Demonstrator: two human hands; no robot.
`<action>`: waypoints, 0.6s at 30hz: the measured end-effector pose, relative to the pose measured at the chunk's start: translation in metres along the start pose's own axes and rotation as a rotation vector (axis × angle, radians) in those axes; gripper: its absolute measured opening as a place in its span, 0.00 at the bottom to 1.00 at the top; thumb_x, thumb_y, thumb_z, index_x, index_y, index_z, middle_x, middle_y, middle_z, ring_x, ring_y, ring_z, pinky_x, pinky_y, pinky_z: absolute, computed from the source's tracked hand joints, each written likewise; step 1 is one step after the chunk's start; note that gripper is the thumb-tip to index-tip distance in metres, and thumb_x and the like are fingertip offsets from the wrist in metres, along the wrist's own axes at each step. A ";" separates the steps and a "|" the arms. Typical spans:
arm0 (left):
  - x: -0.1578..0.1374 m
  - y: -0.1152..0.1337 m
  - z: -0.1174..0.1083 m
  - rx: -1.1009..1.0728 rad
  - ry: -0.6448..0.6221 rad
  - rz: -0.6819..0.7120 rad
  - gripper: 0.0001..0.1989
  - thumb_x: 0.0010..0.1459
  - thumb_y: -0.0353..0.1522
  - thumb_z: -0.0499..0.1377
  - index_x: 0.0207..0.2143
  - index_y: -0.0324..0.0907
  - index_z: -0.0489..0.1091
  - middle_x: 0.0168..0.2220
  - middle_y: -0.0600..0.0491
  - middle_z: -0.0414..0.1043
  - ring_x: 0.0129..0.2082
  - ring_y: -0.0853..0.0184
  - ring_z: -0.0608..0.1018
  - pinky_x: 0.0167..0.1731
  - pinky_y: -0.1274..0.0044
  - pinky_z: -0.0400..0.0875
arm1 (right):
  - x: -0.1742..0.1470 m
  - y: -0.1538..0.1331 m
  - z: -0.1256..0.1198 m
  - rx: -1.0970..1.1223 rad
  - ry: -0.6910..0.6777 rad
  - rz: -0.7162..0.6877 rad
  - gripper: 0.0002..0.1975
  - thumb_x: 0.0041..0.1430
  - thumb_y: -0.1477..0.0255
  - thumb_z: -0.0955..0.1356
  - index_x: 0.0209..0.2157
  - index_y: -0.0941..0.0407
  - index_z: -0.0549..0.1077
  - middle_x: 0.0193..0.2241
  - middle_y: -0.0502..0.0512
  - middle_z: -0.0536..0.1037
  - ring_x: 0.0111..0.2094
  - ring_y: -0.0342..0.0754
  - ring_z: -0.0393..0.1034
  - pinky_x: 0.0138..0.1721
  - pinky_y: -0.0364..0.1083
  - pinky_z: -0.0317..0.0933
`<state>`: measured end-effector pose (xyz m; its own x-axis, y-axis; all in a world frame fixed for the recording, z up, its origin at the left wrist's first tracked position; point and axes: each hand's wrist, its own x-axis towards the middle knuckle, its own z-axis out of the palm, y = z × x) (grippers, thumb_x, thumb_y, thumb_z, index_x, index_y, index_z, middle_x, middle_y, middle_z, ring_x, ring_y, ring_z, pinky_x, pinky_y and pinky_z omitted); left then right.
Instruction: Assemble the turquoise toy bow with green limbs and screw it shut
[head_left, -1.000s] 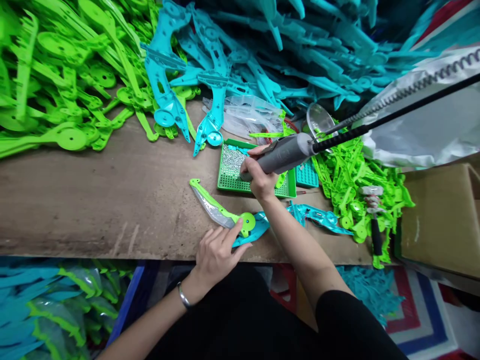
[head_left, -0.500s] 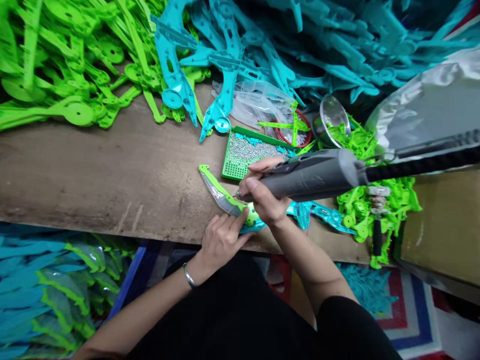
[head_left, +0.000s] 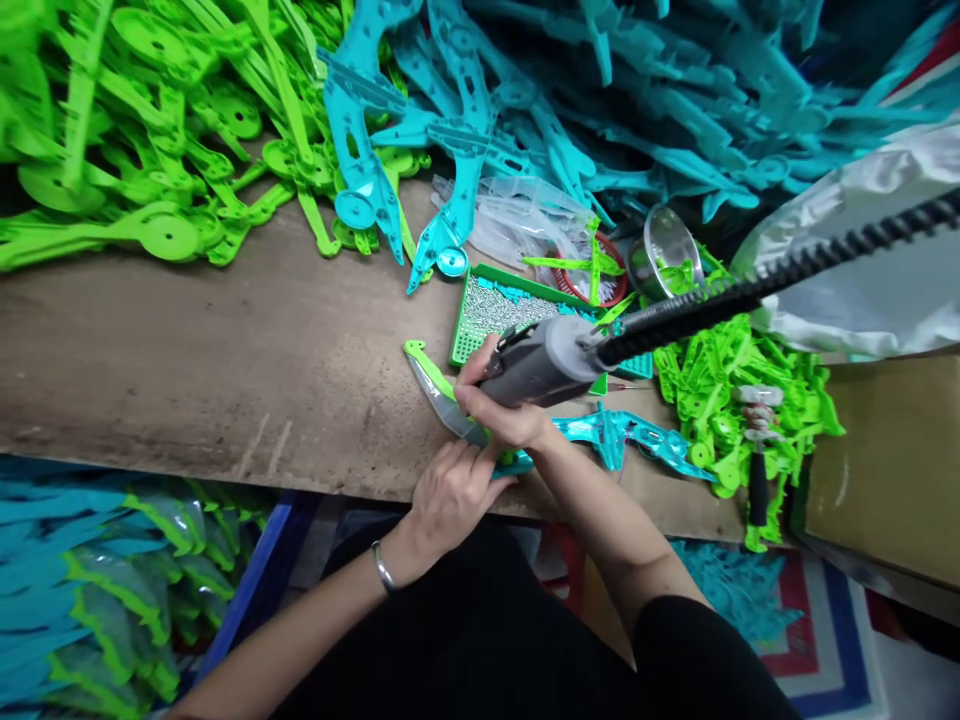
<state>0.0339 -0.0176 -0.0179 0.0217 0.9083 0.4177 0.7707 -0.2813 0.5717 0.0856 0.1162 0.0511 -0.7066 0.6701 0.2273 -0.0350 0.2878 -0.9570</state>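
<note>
While the right hand (head_left: 502,408) had its fingers wrapped around a gray power screwdriver (head_left: 546,365), the left hand (head_left: 454,492) lay low on a green piece with a clear blade (head_left: 432,371). That piece met a blue piece (head_left: 598,429) under the hands, near the front edge of the counter (head_left: 187,370). Some left fingers were hidden, so I could not tell if they pinched or just pressed. The screwdriver's tip was hidden too. To do this well, I thought, the tool had to stand straight, with a soft, even push, and the left fingers had to hold things flat, away from the tip.

Just behind sat a green tray (head_left: 471,338) of tiny screws (head_left: 506,312). A black cord (head_left: 810,266) ran off to the right and could have tugged the tool. Blue parts (head_left: 675,160) crowded the back.
</note>
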 end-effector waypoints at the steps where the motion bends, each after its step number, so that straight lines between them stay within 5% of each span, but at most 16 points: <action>1: 0.000 0.000 0.001 -0.002 -0.008 -0.006 0.19 0.63 0.38 0.60 0.50 0.32 0.70 0.34 0.45 0.77 0.35 0.57 0.79 0.36 0.67 0.75 | 0.000 0.001 -0.003 0.024 -0.027 -0.001 0.05 0.56 0.71 0.68 0.30 0.53 0.66 0.21 0.44 0.69 0.21 0.40 0.63 0.23 0.44 0.60; 4: -0.001 0.000 0.001 0.000 -0.039 -0.021 0.24 0.63 0.38 0.61 0.56 0.32 0.66 0.33 0.47 0.76 0.34 0.58 0.78 0.36 0.67 0.75 | 0.002 0.001 -0.015 0.055 0.030 -0.049 0.09 0.57 0.67 0.70 0.38 0.52 0.69 0.22 0.44 0.70 0.22 0.41 0.66 0.25 0.45 0.62; 8: 0.000 0.000 0.000 0.004 -0.051 0.002 0.28 0.64 0.39 0.60 0.60 0.31 0.62 0.34 0.47 0.76 0.33 0.60 0.78 0.37 0.68 0.74 | 0.019 0.008 -0.032 0.022 0.415 -0.198 0.10 0.58 0.61 0.69 0.38 0.49 0.69 0.19 0.43 0.64 0.20 0.42 0.64 0.25 0.45 0.63; 11: 0.001 -0.001 -0.001 0.009 -0.040 0.004 0.30 0.64 0.41 0.60 0.60 0.30 0.62 0.35 0.47 0.77 0.34 0.61 0.78 0.38 0.68 0.74 | 0.034 0.023 -0.039 -0.071 0.587 -0.158 0.13 0.58 0.56 0.68 0.34 0.50 0.69 0.18 0.43 0.61 0.19 0.42 0.62 0.25 0.46 0.63; 18: 0.004 -0.002 -0.002 0.014 -0.029 0.019 0.29 0.63 0.39 0.61 0.60 0.31 0.63 0.35 0.48 0.77 0.33 0.63 0.78 0.36 0.69 0.73 | 0.040 0.042 -0.034 -0.104 0.590 -0.094 0.15 0.58 0.54 0.67 0.38 0.50 0.69 0.18 0.44 0.62 0.19 0.43 0.62 0.24 0.47 0.61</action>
<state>0.0317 -0.0144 -0.0162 0.0553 0.9115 0.4076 0.7790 -0.2947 0.5535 0.0799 0.1779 0.0256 -0.1914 0.8963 0.4000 0.0118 0.4096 -0.9122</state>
